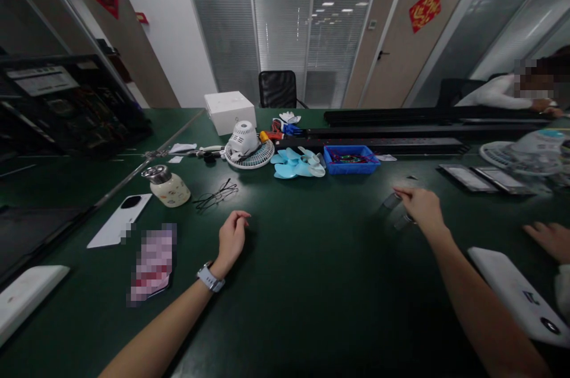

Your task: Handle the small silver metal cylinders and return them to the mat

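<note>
My left hand [232,238], with a watch [211,277] on its wrist, rests on the green table. Its fingers are loosely curled together and nothing shows in them. The eyeglasses [217,194] lie just beyond it. Out to the right, my right hand [421,207] is closed in a pinch at a small see-through piece [392,200], whose kind I cannot make out. A second small see-through piece [403,222] lies under the palm side, partly hidden by the hand.
Across the table are blue fan blades [291,163], a blue bin [351,159] with wires, a white fan part [244,143] and a white box [230,111]. Left stand a jar-like bottle [170,187] and phones. Another person's hand [550,240] lies right, near a white device [512,289].
</note>
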A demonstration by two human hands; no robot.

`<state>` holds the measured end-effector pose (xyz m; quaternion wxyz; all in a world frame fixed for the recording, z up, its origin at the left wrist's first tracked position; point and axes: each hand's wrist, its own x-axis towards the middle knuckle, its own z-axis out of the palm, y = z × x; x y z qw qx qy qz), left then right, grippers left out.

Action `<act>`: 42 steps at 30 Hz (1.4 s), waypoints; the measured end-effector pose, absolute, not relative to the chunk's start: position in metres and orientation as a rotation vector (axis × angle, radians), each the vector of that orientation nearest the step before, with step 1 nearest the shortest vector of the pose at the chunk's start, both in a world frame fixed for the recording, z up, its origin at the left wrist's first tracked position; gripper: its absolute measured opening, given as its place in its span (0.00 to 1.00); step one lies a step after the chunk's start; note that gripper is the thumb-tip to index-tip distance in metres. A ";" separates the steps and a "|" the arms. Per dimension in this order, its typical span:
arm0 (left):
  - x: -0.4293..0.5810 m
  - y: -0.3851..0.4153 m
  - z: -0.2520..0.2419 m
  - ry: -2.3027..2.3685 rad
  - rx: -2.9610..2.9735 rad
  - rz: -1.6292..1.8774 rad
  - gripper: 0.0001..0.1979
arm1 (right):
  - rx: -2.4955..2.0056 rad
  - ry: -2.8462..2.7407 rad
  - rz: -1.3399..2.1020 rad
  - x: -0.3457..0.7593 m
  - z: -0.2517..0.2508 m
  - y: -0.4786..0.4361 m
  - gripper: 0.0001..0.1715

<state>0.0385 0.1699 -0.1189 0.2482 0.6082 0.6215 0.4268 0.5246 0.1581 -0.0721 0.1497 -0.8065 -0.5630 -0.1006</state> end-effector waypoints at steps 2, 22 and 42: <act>0.038 0.170 -0.119 1.690 1.657 1.163 0.12 | -2.299 -1.600 -0.306 0.526 -0.073 0.158 0.18; 0.038 0.171 -0.122 1.702 1.664 1.139 0.12 | -2.172 -1.531 -0.311 0.542 -0.091 0.154 0.19; 0.038 0.170 -0.121 1.700 1.688 1.125 0.11 | -2.141 -1.571 -0.231 0.539 -0.080 0.138 0.25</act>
